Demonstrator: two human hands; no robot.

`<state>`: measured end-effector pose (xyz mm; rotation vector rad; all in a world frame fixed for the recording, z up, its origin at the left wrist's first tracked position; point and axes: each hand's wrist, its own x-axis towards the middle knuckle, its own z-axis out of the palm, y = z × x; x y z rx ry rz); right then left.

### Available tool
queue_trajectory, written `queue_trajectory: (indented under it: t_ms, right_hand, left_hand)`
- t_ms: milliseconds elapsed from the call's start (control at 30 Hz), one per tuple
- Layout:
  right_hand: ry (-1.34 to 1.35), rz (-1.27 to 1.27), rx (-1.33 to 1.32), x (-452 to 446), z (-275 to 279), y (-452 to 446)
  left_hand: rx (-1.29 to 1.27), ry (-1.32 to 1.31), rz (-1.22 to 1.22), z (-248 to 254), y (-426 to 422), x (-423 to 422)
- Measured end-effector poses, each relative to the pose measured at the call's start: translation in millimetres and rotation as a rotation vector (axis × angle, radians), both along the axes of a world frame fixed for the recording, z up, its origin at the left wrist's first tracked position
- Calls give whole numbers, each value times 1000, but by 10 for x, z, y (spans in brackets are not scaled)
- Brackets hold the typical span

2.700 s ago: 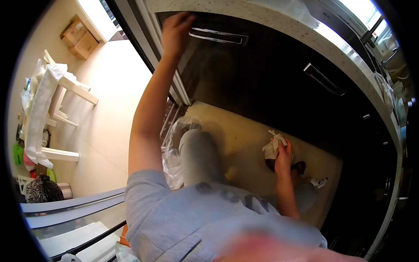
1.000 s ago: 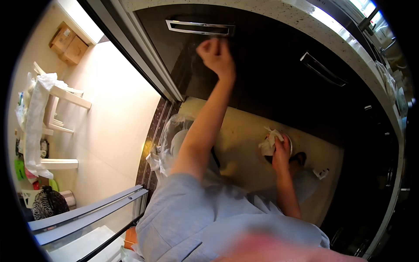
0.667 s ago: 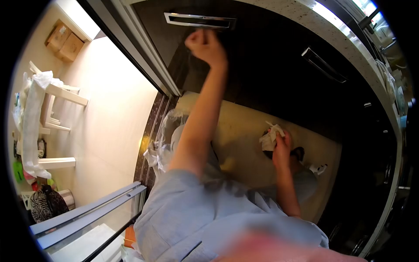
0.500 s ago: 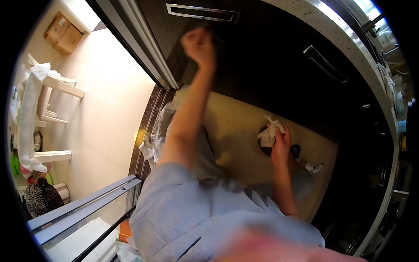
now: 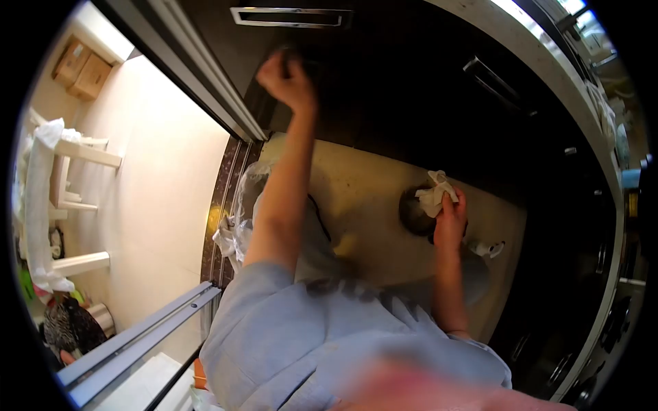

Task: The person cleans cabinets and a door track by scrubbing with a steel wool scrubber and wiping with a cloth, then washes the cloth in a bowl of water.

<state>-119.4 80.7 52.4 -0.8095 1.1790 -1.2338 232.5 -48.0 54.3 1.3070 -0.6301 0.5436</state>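
Note:
My left hand (image 5: 289,81) is raised against the dark cabinet front (image 5: 391,82), below a long chrome handle (image 5: 291,17). Its fingers are curled in, and whatever they hold, if anything, is too small and blurred to make out. Lower right, my right hand (image 5: 450,218) grips a crumpled whitish cloth (image 5: 433,194) between thumb and fingers. Just behind the cloth, a dark round object (image 5: 415,214) rests on the beige floor (image 5: 363,185). A second chrome handle (image 5: 495,81) is further right on the cabinet.
A clear plastic bag (image 5: 236,233) lies by the door track beside my leg. A sliding door frame (image 5: 137,335) stands lower left. Beyond it are a white chair (image 5: 89,152) and cardboard boxes (image 5: 82,70). A speckled counter edge (image 5: 541,75) curves along the upper right.
My left hand has gone from the cabinet's top edge to below the handle, then moved down and left across the front. My right hand still holds the cloth, now a little higher. The view has shifted.

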Motion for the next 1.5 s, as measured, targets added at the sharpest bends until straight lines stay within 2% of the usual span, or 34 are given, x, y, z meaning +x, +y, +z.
queue_trajectory:
  t_ms: [33,100,167,233,300,367,433,533,600,667,733,767,800,900,933,1033,1100,1200,1233,1300,1400,1500]
  right_hand:
    - [8,-13,9,-40,5,13]
    - [-11,-23,64,-97,-37,123]
    - [-67,-3,123,-100,-125,138]
    - [-76,16,73,-77,-72,170]
    - [-45,8,18,-142,-1,214]
    - [15,-37,-34,-241,26,252]
    - [76,-122,-18,-391,-59,285]
    - [-83,-164,71,-554,-350,366]
    - [-41,-140,198,-620,-580,485]
    - [69,-52,373,-731,-963,592]
    - [75,-38,489,-811,-1271,739]
    - [77,-20,547,-791,-1261,755]
    - [-52,-84,529,-758,-1234,789]
    - [22,-51,641,-813,-1250,697]
    - [-10,-61,618,-834,-1255,647]
    - [-76,-113,562,-842,-1277,462]
    - [-63,-160,541,-782,-1268,317]
    - [-222,-41,484,-663,-1452,156]
    - [-262,25,477,-582,-1388,83]
    - [-352,192,447,-394,-1095,17]
    - [-182,294,431,-72,-614,-101]
    - [39,423,257,129,-505,-183]
  left_hand:
    - [-18,177,102,27,-20,141]
    - [-48,186,169,11,-150,-16]
    - [38,-74,-25,211,-102,-662]
    - [134,-210,-340,373,-44,-1209]
    - [50,-390,-389,582,-126,-1336]
    - [-30,-411,-176,841,-269,-1155]
    - [-236,-457,-125,855,-396,-1053]
    - [176,-524,-268,156,-174,-1237]
    - [548,-523,-547,-445,142,-1484]
    - [775,-278,-752,-974,470,-1908]
    - [973,-300,-885,-1168,748,-2307]
    - [960,-268,-988,-1214,792,-2494]
    - [933,-236,-1059,-1241,810,-2650]
    - [1054,-184,-1108,-1201,680,-2898]
    - [1119,-268,-1172,-1156,617,-2876]
    - [1466,136,-1591,-1007,546,-2744]
    - [1495,81,-1649,-928,621,-2641]
    - [1464,81,-1736,-786,837,-2461]
    - [1436,89,-1746,-725,868,-2388]
    - [1322,219,-1687,-941,921,-2194]
    - [1256,514,-1402,-778,975,-1852]
    - [926,455,-1272,-495,976,-1392]
